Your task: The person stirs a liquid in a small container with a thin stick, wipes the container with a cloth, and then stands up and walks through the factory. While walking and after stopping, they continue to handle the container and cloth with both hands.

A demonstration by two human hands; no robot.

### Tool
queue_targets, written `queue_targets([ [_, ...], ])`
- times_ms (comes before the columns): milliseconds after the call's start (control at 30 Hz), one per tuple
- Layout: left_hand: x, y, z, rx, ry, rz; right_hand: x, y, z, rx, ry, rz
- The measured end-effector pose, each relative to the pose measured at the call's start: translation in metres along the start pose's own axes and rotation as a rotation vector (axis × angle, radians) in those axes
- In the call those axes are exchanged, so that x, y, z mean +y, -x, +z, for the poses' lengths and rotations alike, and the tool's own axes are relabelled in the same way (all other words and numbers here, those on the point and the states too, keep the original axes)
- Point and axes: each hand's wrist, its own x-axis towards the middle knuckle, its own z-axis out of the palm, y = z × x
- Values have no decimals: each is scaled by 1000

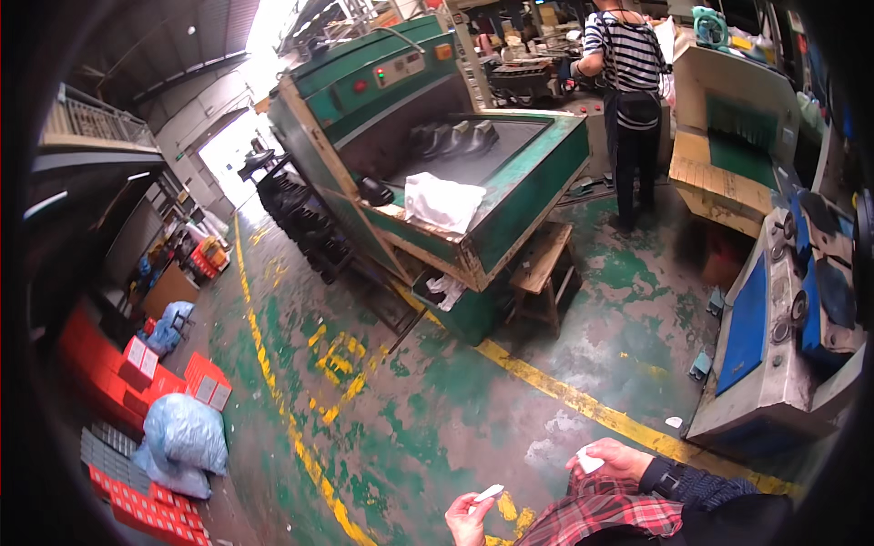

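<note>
At the lower edge, my left hand is closed, pinching a small white oblong piece between thumb and fingers. My right hand, to its right, grips another small white piece. What these pieces are I cannot make out. The two hands are apart, held in front of a red plaid garment. A dark checked sleeve covers my right forearm.
A green machine ahead carries dark boots and a white cloth. Beside it stands a wooden stool. A person in stripes stands beyond. Another machine is at right; red boxes and blue bags lie left.
</note>
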Motion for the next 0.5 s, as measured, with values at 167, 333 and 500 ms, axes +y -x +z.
queue_targets([
  [167,-30,-141,35,52,-51,79,-54,-60,-65,274,-233,-144],
  [333,6,-249,69,125,202,91,-156,-140,-98,294,-219,-260],
  [500,47,-364,78,165,320,45,-236,-208,-94,346,-59,-312],
])
